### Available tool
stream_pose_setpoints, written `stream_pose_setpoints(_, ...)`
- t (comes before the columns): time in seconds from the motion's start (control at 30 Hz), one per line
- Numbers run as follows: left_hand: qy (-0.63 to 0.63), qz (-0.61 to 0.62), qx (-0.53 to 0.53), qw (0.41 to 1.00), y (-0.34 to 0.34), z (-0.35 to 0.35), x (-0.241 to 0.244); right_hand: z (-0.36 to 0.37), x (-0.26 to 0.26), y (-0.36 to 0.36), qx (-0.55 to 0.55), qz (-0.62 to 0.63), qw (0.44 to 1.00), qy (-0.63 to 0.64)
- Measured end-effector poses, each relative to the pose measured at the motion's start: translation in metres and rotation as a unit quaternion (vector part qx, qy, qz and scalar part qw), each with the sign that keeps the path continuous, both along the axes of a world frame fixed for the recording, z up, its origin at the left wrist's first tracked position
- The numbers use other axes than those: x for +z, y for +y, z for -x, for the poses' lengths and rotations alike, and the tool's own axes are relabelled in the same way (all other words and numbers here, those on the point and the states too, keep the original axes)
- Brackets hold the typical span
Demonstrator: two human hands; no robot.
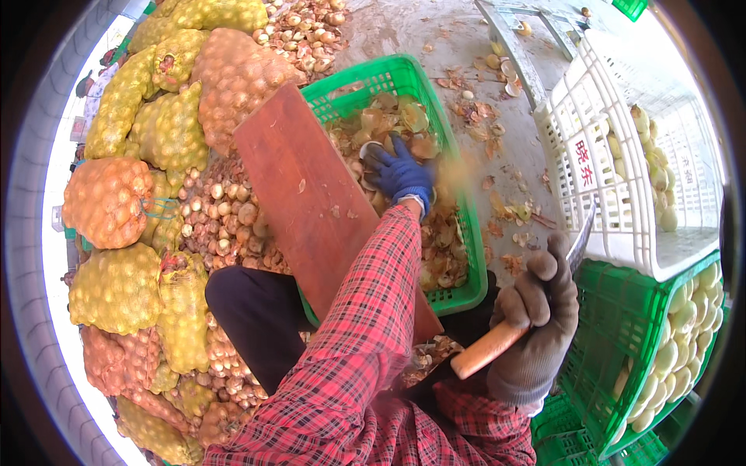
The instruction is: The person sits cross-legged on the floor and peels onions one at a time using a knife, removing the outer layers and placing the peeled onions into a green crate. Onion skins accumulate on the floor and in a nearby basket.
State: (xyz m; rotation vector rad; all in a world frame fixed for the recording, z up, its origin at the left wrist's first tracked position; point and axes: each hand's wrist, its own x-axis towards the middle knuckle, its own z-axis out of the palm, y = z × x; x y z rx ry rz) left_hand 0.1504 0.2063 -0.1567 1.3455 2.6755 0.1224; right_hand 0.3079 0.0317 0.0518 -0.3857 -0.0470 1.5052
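My left hand (399, 172), in a blue knit glove with a dark palm area, reaches into a green plastic crate (475, 256) filled with papery onion skins (446, 250). Its fingers are spread over the peelings, beside a pale rounded piece; whether it grips anything is hidden. My right hand (539, 314), in a brown-grey glove, is closed around the wooden handle of a knife (489, 349), whose blade points up beside the white crate. A reddish-brown wooden board (309, 198) lies slanted across the crate's left side, under my left forearm.
Net sacks of onions (116, 288) and loose onions (233, 215) lie at the left. At the right, a white crate (629, 244) holding peeled onions stands on a green crate (618, 326) of peeled onions. A metal frame (513, 52) and scattered skins are on the floor beyond.
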Motion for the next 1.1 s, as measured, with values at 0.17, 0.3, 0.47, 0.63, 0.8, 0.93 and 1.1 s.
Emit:
stream_pose_setpoints(0.17,-0.024,-0.063,0.025,0.997,0.055,0.059,-0.032,-0.001,-0.003,0.012,0.010,0.064,0.997,0.042)
stream_pose_setpoints(0.3,-0.012,-0.025,0.102,0.994,0.080,0.083,-0.078,-0.007,-0.015,0.016,0.037,0.120,0.991,0.049)
stream_pose_setpoints(0.47,0.066,0.086,0.093,0.990,0.114,0.102,-0.127,-0.013,-0.031,0.004,0.032,0.153,0.986,0.055)
stream_pose_setpoints(0.63,-0.037,0.043,-0.017,0.998,0.110,0.143,-0.151,-0.005,-0.012,0.015,0.021,0.160,0.986,0.048)
stream_pose_setpoints(0.8,-0.178,0.010,0.097,0.979,0.099,0.129,-0.051,0.001,-0.007,0.013,0.038,0.163,0.986,0.000)
stream_pose_setpoints(0.93,-0.058,-0.289,-0.034,0.955,0.105,0.076,-0.001,0.000,-0.008,0.010,0.063,0.148,0.987,0.022)
stream_pose_setpoints(1.1,0.073,-0.140,-0.221,0.962,0.103,0.057,-0.056,0.004,-0.012,0.007,0.063,0.154,0.986,-0.002)
